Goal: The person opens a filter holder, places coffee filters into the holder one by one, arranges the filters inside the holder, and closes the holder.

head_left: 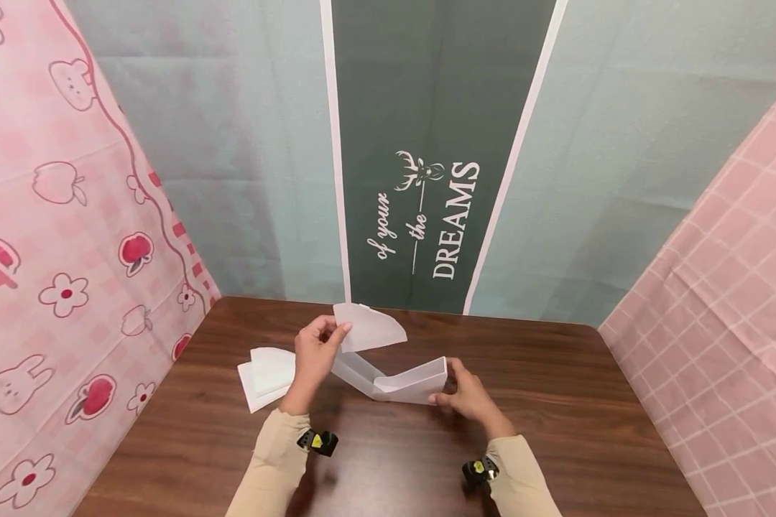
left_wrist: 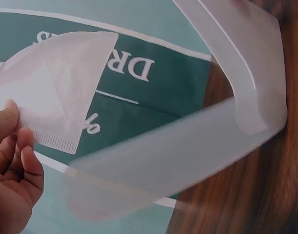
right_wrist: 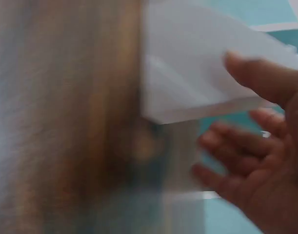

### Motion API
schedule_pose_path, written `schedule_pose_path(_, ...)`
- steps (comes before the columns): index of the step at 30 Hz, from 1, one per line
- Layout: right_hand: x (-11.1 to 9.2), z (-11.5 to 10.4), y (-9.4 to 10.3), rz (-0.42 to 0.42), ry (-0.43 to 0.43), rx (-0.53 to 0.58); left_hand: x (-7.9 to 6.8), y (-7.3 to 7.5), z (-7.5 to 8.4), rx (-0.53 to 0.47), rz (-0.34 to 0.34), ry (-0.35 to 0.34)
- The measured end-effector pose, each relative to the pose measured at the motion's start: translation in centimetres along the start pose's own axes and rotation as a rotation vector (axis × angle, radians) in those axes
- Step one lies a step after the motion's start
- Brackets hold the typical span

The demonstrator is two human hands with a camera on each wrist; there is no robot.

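Note:
My left hand [head_left: 318,353] pinches a white paper coffee filter [head_left: 368,329] between thumb and fingers, raised above the table. The crimped edge of the filter [left_wrist: 56,141] shows in the left wrist view. My right hand [head_left: 468,391] holds the right end of a white translucent plastic box [head_left: 417,385], thumb on the near side and fingers at the end. The box's hinged lid [head_left: 356,372] stands open toward the left, just below the filter. In the right wrist view, the box [right_wrist: 188,63] is blurred, with the thumb against it.
More white filters [head_left: 268,377] lie in a loose pile on the brown wooden table [head_left: 556,431], left of my left hand. A green and teal cloth [head_left: 414,108] hangs behind the table, with pink patterned cloths [head_left: 97,301] at both sides.

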State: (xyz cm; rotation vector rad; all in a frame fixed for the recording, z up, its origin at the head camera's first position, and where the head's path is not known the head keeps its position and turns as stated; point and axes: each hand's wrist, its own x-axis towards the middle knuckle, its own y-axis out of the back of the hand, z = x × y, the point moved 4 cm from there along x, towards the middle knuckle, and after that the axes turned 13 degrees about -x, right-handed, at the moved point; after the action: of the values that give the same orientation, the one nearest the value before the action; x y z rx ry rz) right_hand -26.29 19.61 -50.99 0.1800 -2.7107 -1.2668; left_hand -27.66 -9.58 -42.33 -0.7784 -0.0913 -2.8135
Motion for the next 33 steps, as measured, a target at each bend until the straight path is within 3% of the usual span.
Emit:
schedule_pose_path(2, -0.3, -0.3, 0.6, -0.023, -0.017, 0.017, -0.2, -0.1, 0.3, -0.016, -0.006, 0.007)
schedule_pose_path(4, -0.5, -0.7, 1.3, -0.028, -0.019, 0.024, -0.5, -0.4, 1.6, -0.027, -0.014, 0.021)
schedule_pose_path(9, -0.4, -1.9, 2.7, -0.007, 0.021, -0.031, -0.8, -1.1, 1.4, -0.047, -0.011, 0.027)
schedule_pose_path(11, -0.3, -2.5, 3.1, 0.015, 0.038, -0.049, -0.9, -1.4, 0.6, -0.057, -0.013, 0.02)
schedule_pose_path(19, -0.2, -4.2, 4.3, 0.096, 0.089, -0.044, -1.5, -2.3, 4.5, -0.093, -0.054, 0.023)
schedule_pose_path(26, 0.3, -5.3, 4.7, 0.145, 0.17, -0.022, -2.0, -3.0, 4.2, -0.103, -0.092, 0.056)
schedule_pose_path(33, 0.7, -5.9, 4.7, 0.168, 0.169, 0.038, -2.5, -3.6, 3.8, -0.103, -0.09, 0.033)
